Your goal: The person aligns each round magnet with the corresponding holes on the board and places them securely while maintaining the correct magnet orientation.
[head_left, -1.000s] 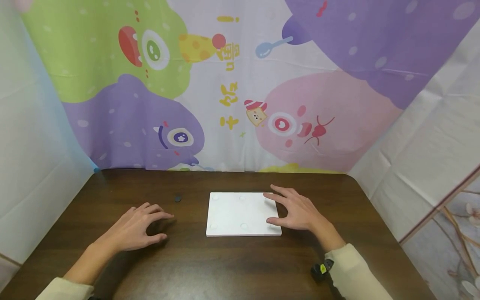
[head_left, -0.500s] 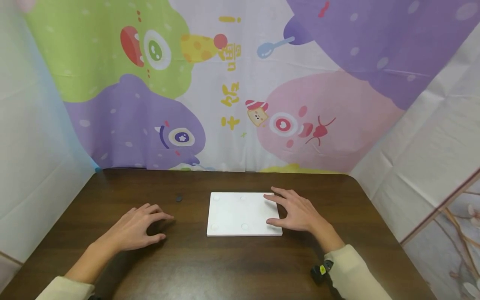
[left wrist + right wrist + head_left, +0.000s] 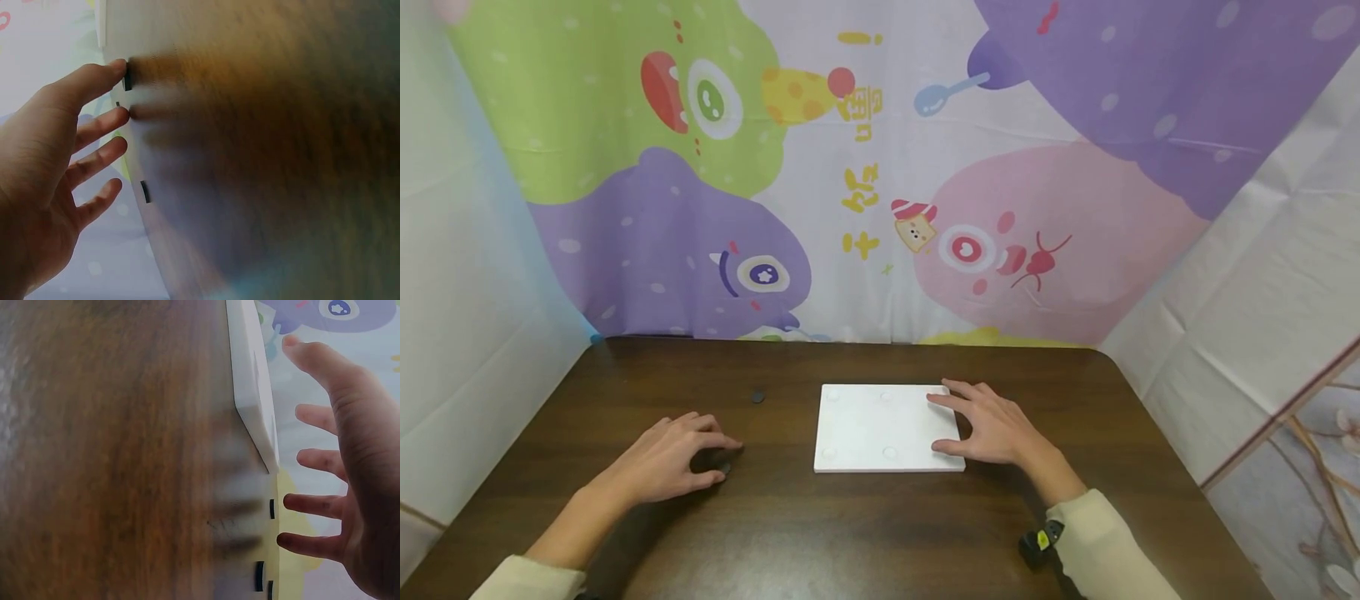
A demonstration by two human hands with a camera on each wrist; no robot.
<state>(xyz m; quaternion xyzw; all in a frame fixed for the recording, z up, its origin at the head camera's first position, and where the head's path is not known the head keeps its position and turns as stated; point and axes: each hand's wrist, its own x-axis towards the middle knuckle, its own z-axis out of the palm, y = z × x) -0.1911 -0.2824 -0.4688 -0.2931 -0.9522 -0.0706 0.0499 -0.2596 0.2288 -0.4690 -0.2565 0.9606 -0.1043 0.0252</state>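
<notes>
In the head view a white rectangular board (image 3: 872, 429) with shallow round recesses lies on the wooden table. My right hand (image 3: 992, 425) is spread over its right end; the right wrist view shows the fingers apart from the board. Over the table to the left, my left hand (image 3: 662, 458) has its fingers loosely bent. A small dark disc (image 3: 725, 469) shows by its thumb tip; the left wrist view has the thumb beside this dark disc (image 3: 128, 80), contact unclear. Farther back lies another dark disc (image 3: 757, 397). My right hand covers part of the board's right end.
Several dark pieces (image 3: 259, 576) show past the board in the right wrist view. A dark wooden table (image 3: 850, 533) reaches to a printed cartoon curtain (image 3: 865, 308) at the back. White cloth (image 3: 1210, 292) hangs along the sides.
My left fingers have come down and back a little, so a dark disc now shows by the thumb. The right fingers have lowered slightly. The board stays in place.
</notes>
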